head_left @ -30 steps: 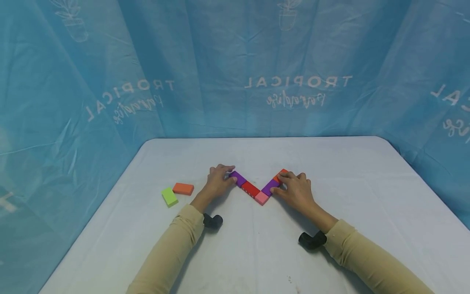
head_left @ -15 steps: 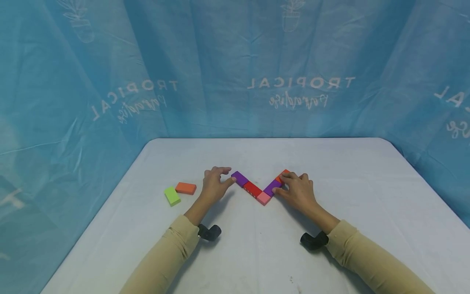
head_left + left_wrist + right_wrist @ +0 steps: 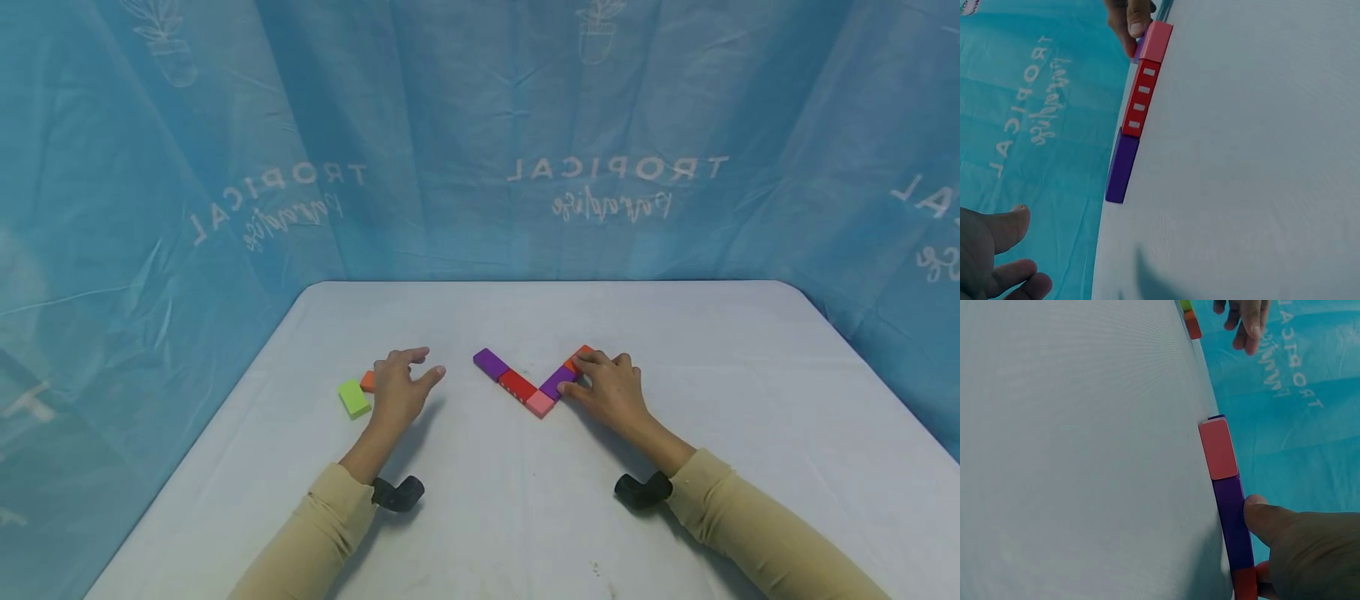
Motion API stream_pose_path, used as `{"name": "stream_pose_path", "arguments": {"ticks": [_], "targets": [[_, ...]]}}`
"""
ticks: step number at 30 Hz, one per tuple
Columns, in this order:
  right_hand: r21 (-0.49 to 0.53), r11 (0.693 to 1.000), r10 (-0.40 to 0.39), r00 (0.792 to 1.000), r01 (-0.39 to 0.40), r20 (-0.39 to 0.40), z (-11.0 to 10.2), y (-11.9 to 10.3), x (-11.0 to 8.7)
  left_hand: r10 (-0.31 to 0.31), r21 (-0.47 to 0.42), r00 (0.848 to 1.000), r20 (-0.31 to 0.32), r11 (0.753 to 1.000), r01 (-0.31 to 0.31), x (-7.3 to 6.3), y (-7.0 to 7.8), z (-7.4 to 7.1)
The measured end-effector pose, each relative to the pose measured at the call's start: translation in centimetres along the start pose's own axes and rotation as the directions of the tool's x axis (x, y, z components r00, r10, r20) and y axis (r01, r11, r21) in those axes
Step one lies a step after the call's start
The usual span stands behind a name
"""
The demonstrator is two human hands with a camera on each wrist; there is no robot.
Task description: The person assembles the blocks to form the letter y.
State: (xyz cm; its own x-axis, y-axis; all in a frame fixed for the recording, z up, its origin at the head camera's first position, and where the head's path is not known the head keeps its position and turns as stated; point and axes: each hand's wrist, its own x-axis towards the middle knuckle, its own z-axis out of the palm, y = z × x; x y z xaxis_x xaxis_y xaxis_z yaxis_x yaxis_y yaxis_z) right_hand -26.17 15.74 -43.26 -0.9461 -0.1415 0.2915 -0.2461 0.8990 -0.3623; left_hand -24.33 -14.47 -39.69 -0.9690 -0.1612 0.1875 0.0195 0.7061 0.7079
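Several small blocks lie end to end in a V on the white table: a left purple block (image 3: 491, 364), a red block (image 3: 517, 385) with white squares on its side (image 3: 1139, 106), a pink block (image 3: 540, 404) at the corner, a right purple block (image 3: 557, 382) and an orange-red block (image 3: 585, 351). My right hand (image 3: 615, 390) holds the V's right arm, thumb against the right purple block (image 3: 1232, 519) and fingers around by the orange-red one. Held above the table, my left hand (image 3: 399, 396) has its thumb and fingers apart and nothing between them.
A lime green block (image 3: 354, 399) and an orange block (image 3: 367, 381), partly hidden by my left hand, lie on the table's left side. Blue curtain (image 3: 450, 150) hangs behind the white table (image 3: 480, 517).
My left hand has let go of the left purple block and moved left, now partly covering the loose orange block. My right hand stays in place at the V's right arm.
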Motion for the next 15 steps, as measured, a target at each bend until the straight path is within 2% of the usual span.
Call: {"name": "stream_pose_path", "arguments": {"ticks": [8,15], "targets": [[-0.004,1.000,-0.006,1.000,0.006,-0.012,0.0,0.1,0.0,-0.046,-0.008,0.998,-0.050,0.999,0.046,-0.5,-2.0,-2.0],[-0.004,1.000,-0.005,1.000,0.005,-0.007,0.0,0.0,-0.1,-0.072,0.014,0.996,-0.058,0.997,0.073,-0.9,-4.0,-3.7]]}}
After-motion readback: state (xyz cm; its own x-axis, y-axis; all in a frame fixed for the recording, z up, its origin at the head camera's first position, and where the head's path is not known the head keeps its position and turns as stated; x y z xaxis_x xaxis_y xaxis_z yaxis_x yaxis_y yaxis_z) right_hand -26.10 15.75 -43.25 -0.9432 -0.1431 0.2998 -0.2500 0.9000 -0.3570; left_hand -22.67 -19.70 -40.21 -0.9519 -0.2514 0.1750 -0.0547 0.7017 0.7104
